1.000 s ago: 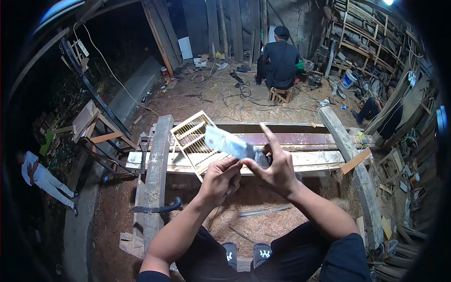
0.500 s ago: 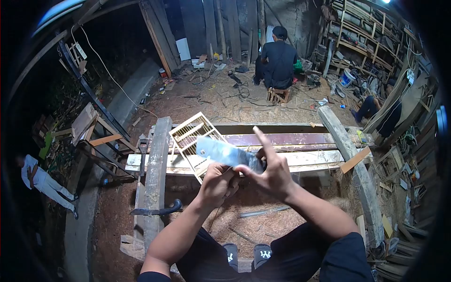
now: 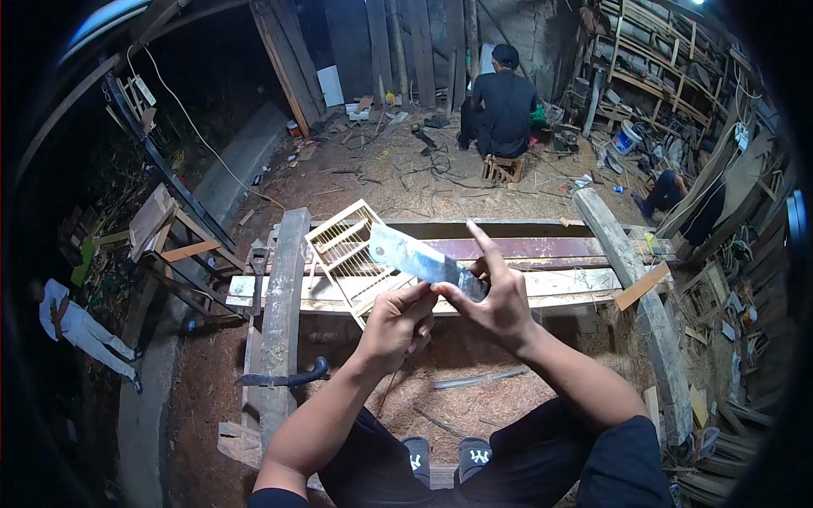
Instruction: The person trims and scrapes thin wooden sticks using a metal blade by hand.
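A broad metal blade with a hole near its far end points up and left above the bench. My right hand is closed on its dark handle, with the index finger raised. Beside it, my left hand is pinched close under the blade; whatever its fingertips hold is too small to make out. Behind the blade a slatted wooden cage frame leans tilted on the bench planks.
A curved knife lies across the left beam. An orange wood piece rests on the right beam. One person sits ahead, another stands left, and a third is at the right.
The blade swung left and flatter, then returned to the right with a steeper tilt. Both hands shifted slightly with it, and their holds look the same.
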Tool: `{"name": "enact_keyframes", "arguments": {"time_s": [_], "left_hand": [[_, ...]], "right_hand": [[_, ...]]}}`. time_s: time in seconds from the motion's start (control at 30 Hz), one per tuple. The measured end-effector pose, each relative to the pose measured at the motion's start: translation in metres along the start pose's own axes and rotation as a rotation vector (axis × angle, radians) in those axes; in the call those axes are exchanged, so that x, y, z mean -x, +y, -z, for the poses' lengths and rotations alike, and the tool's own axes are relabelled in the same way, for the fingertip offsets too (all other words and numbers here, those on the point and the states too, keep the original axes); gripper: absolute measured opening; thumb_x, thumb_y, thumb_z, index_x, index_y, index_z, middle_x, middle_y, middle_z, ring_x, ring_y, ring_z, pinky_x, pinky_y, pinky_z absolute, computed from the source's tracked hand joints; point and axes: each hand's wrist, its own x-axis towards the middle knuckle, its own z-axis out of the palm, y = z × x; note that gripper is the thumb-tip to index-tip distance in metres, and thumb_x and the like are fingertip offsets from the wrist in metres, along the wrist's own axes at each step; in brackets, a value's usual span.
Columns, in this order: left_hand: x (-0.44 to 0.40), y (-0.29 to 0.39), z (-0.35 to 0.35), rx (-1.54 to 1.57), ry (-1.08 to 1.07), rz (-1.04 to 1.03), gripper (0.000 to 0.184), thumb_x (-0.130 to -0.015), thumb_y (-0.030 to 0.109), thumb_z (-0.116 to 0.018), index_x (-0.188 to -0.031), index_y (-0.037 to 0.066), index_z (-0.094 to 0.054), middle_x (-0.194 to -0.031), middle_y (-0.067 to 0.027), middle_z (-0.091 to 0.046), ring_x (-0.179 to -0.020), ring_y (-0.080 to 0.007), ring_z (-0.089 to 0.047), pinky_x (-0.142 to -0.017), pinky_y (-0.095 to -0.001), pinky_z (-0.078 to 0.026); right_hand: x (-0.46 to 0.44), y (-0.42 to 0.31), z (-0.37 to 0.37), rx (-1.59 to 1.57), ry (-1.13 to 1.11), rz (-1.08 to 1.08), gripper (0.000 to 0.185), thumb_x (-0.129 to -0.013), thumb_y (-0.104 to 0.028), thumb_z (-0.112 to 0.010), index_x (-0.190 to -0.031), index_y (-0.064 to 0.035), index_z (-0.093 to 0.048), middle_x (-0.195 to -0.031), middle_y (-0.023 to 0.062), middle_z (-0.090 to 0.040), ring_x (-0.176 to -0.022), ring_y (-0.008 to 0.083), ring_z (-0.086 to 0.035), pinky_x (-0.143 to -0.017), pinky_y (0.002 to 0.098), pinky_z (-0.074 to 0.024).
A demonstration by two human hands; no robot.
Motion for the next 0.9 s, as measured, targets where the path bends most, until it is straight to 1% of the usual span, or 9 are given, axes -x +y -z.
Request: {"name": "enact_keyframes", "arguments": {"time_s": [0.13,0.2,0.27,0.33,0.47,0.53,0.8,0.87,0.9], "left_hand": [[-0.003,-0.005,0.006,0.015,-0.050,0.017,0.017,-0.099,0.006,-0.051,-0.087,0.000,-0.062,-0.060,-0.0022,-0.052,-0.040,-0.0057,-0.040,-0.036,-0.0222,-0.029],[-0.002,0.001,-0.001,0.049,-0.009,0.011,0.018,-0.098,0.005,-0.051,-0.085,0.000,-0.062,-0.060,-0.0029,-0.052,-0.039,-0.0062,-0.039,-0.036,-0.0227,-0.029],[-0.003,-0.006,0.008,-0.003,-0.068,-0.044,0.018,-0.099,0.005,-0.050,-0.086,0.000,-0.061,-0.060,-0.0026,-0.052,-0.038,-0.0060,-0.039,-0.036,-0.0225,-0.029],[-0.003,-0.001,0.005,-0.011,-0.047,0.043,0.018,-0.099,0.006,-0.049,-0.087,0.001,-0.062,-0.059,-0.0020,-0.051,-0.038,-0.0058,-0.040,-0.036,-0.0228,-0.030],[-0.004,-0.009,0.011,-0.047,-0.031,0.031,0.022,-0.097,0.006,-0.050,-0.078,0.000,-0.061,-0.057,-0.0033,-0.053,-0.039,-0.0071,-0.042,-0.035,-0.0243,-0.030],[-0.002,-0.001,0.003,-0.014,-0.007,0.049,0.022,-0.097,0.006,-0.050,-0.078,0.000,-0.060,-0.056,-0.0029,-0.052,-0.038,-0.0074,-0.042,-0.036,-0.0242,-0.031],[-0.002,-0.007,0.011,-0.063,-0.075,-0.015,0.014,-0.097,0.002,-0.049,-0.091,0.001,-0.061,-0.061,-0.0034,-0.053,-0.039,-0.0067,-0.041,-0.035,-0.0226,-0.031],[-0.004,-0.007,0.009,-0.077,-0.075,-0.029,0.013,-0.097,0.001,-0.049,-0.094,0.002,-0.062,-0.062,-0.0031,-0.054,-0.039,-0.0065,-0.041,-0.035,-0.0223,-0.031],[-0.004,-0.008,0.008,-0.056,-0.073,-0.037,0.014,-0.097,0.002,-0.049,-0.092,0.001,-0.062,-0.062,-0.0031,-0.054,-0.039,-0.0066,-0.041,-0.035,-0.0224,-0.031]], "right_hand": [[0.006,-0.003,-0.004,0.024,0.000,0.109,0.092,-0.077,-0.037,-0.083,-0.146,0.0027,-0.036,-0.067,0.0101,-0.058,-0.059,0.0143,-0.057,-0.054,0.0303,-0.0470],[0.000,0.005,-0.003,0.046,0.018,0.049,0.095,-0.077,-0.044,-0.081,-0.146,0.0023,-0.035,-0.067,0.0134,-0.062,-0.056,0.0230,-0.066,-0.050,0.0348,-0.0508],[0.007,0.002,-0.007,0.055,0.017,0.163,0.097,-0.077,-0.048,-0.081,-0.147,0.0021,-0.034,-0.067,0.0134,-0.061,-0.055,0.0237,-0.064,-0.049,0.0363,-0.0504],[0.005,-0.001,-0.005,0.045,0.016,0.096,0.095,-0.076,-0.037,-0.085,-0.147,0.0008,-0.036,-0.067,0.0103,-0.058,-0.056,0.0149,-0.055,-0.052,0.0302,-0.0464],[0.008,0.004,-0.009,0.019,0.027,0.147,0.096,-0.075,-0.037,-0.085,-0.148,0.0005,-0.034,-0.066,0.0101,-0.058,-0.056,0.0158,-0.057,-0.052,0.0303,-0.0458],[0.005,0.004,-0.007,0.054,0.014,0.107,0.098,-0.076,-0.047,-0.082,-0.147,0.0005,-0.034,-0.068,0.0149,-0.062,-0.058,0.0266,-0.066,-0.051,0.0365,-0.0501],[0.003,0.001,-0.004,0.073,0.001,0.029,0.097,-0.077,-0.046,-0.081,-0.147,0.0005,-0.034,-0.065,0.0139,-0.060,-0.055,0.0257,-0.065,-0.049,0.0361,-0.0493],[0.008,-0.002,-0.005,0.041,0.008,0.134,0.094,-0.076,-0.039,-0.084,-0.146,0.0023,-0.036,-0.067,0.0102,-0.058,-0.057,0.0155,-0.057,-0.052,0.0310,-0.0461],[0.008,-0.006,-0.003,0.054,-0.021,0.088,0.093,-0.077,-0.039,-0.083,-0.145,0.0033,-0.036,-0.069,0.0120,-0.060,-0.060,0.0163,-0.060,-0.054,0.0309,-0.0481]]}}
